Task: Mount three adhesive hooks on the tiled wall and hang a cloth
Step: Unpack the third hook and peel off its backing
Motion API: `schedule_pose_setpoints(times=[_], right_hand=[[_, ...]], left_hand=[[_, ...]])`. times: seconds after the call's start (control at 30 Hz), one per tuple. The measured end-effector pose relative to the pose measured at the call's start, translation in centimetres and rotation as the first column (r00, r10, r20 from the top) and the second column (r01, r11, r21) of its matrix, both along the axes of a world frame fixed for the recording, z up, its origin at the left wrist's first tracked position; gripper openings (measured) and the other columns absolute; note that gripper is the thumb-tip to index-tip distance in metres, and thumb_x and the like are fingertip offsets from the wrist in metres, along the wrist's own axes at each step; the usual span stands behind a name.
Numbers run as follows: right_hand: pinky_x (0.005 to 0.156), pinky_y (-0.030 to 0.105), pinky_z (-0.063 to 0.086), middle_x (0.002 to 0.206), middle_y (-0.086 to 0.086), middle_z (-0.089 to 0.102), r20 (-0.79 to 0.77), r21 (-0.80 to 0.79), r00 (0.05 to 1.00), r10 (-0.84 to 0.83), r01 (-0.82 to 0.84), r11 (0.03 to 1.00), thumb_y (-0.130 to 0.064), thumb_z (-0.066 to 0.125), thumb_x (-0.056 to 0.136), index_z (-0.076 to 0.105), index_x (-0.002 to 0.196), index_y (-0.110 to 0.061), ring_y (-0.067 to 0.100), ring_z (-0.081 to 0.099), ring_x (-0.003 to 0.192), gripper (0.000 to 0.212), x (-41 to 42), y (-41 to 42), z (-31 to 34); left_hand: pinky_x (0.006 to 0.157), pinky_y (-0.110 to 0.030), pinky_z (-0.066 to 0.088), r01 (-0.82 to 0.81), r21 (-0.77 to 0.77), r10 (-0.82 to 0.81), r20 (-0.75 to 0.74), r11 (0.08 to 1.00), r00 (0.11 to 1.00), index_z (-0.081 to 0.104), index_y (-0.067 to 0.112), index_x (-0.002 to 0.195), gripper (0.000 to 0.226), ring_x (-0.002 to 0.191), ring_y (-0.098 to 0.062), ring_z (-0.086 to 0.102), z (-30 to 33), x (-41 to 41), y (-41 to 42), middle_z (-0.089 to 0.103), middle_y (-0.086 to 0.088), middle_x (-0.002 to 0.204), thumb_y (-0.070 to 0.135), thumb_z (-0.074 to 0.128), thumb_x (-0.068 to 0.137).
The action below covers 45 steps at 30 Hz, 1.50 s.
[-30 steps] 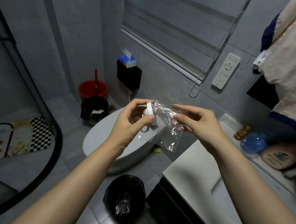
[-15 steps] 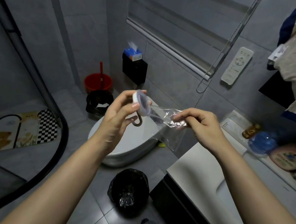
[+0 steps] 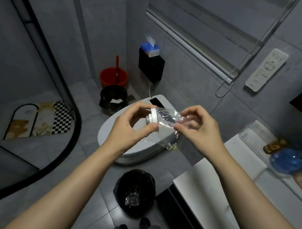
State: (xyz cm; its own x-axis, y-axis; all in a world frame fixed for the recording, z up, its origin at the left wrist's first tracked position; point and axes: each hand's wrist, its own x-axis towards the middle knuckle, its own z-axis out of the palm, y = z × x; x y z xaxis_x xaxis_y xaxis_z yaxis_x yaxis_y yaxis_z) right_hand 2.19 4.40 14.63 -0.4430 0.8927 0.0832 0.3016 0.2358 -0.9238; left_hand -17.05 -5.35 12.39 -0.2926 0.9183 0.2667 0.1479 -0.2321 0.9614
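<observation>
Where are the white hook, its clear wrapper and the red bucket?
white hook [image 3: 152,119], head view, round base edge.
clear wrapper [image 3: 166,121], head view, crinkled middle.
red bucket [image 3: 108,76], head view, front wall.

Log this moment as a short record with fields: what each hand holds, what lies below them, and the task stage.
left hand: pinches the round white plastic adhesive hook
right hand: pinches the clear crinkled plastic wrapper
wrapper: reaches to the hook's disc
below hands: closed white toilet lid; black-bagged waste bin on the floor
stage: unwrapping; no hook visible on the grey tiled wall
</observation>
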Motion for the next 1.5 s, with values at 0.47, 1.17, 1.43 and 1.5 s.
schedule_pose_setpoints(times=[0.47, 1.17, 1.43, 1.5], right_hand=[[0.070, 0.029, 0.062, 0.086, 0.006, 0.076, -0.120, -0.623, 0.991, -0.067, -0.022, 0.782, 0.003, 0.073, 0.082, 0.070, 0.097, 0.008, 0.015, 0.070, 0.072, 0.017, -5.5, 3.4, -6.4], [0.074, 0.040, 0.056, 0.058, 0.004, 0.061, 0.392, -0.656, 0.916, -0.081, 0.340, 0.674, -0.007, 0.067, 0.086, 0.057, 0.067, -0.016, 0.019, 0.058, 0.056, 0.023, -10.7, 1.8, -29.4], [0.079, 0.043, 0.061, 0.075, 0.014, 0.067, 0.528, -0.651, 0.841, -0.118, 0.490, 0.580, -0.011, 0.073, 0.083, 0.061, 0.067, -0.017, 0.027, 0.067, 0.065, 0.021, -9.2, 1.0, -39.0], [0.077, 0.045, 0.062, 0.076, 0.014, 0.069, 0.577, -0.613, 0.812, -0.084, 0.499, 0.613, -0.015, 0.073, 0.082, 0.063, 0.064, -0.019, 0.027, 0.069, 0.062, 0.021, -8.5, 1.2, -41.7]], left_hand=[[0.091, -0.054, 0.053, -0.219, -0.187, 0.236, 0.074, 0.957, 0.969, 0.067, 0.016, 0.111, 0.042, 0.105, -0.028, 0.064, -6.8, -3.4, 0.5, 0.069, -0.009, 0.106, 0.028, 0.078, 0.073], [0.090, -0.028, 0.055, -0.286, -0.568, 0.502, 0.268, 0.772, 0.822, 0.064, 0.016, 0.120, 0.044, 0.102, -0.020, 0.069, -23.8, -6.2, -2.5, 0.071, -0.015, 0.108, 0.018, 0.078, 0.078], [0.067, -0.013, 0.050, -0.254, -0.711, 0.582, 0.262, 0.656, 0.770, 0.064, 0.018, 0.115, 0.037, 0.084, -0.006, 0.065, -29.8, -5.3, -2.6, 0.068, -0.005, 0.100, 0.009, 0.078, 0.081], [0.073, -0.021, 0.054, -0.261, -0.741, 0.594, 0.224, 0.619, 0.773, 0.063, 0.025, 0.115, 0.045, 0.088, -0.007, 0.066, -31.8, -4.9, -2.5, 0.067, 0.004, 0.102, 0.018, 0.083, 0.076]])
